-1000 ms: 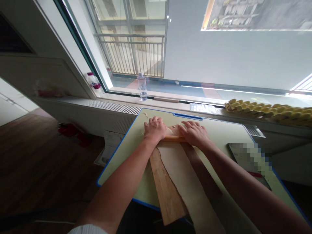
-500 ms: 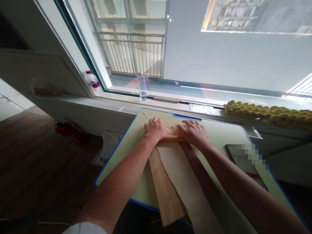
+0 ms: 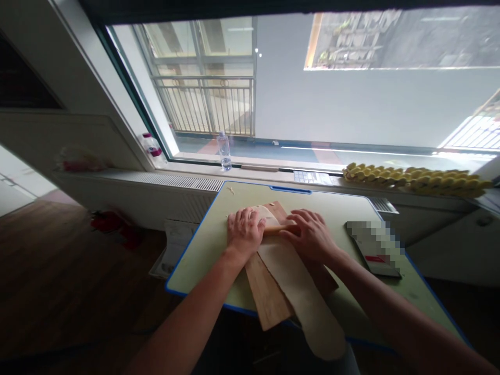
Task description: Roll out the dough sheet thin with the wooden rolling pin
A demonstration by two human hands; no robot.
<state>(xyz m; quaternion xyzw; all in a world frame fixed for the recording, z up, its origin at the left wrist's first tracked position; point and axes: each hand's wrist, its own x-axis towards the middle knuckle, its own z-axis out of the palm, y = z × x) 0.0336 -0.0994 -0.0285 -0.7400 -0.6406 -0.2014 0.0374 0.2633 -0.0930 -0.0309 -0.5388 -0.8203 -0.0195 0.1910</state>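
So the rolling pin (image 3: 276,229) is held down crosswise by both hands, its long axis set roughly left to right, while the dough sheet (image 3: 287,271) is laid out lengthwise from far left to near right underneath. Neither hand is really closer: one side of the pin is covered by the left hand (image 3: 245,230), the other by the right hand (image 3: 310,233), and only the middle is left bare. Fingers are bent over toward the far side, but whether the grip is clamped around the wood or just pressed on top can't be told, since both palms are hidden.

The wooden board (image 3: 269,294) is set on the tabletop (image 3: 203,250), and the dough's near end is hung out past the near edge. Both pin ends are hidden, the far dough is partly blocked by the hands, and the flat dark item (image 3: 361,242) at right is pixelated, so no clue there.
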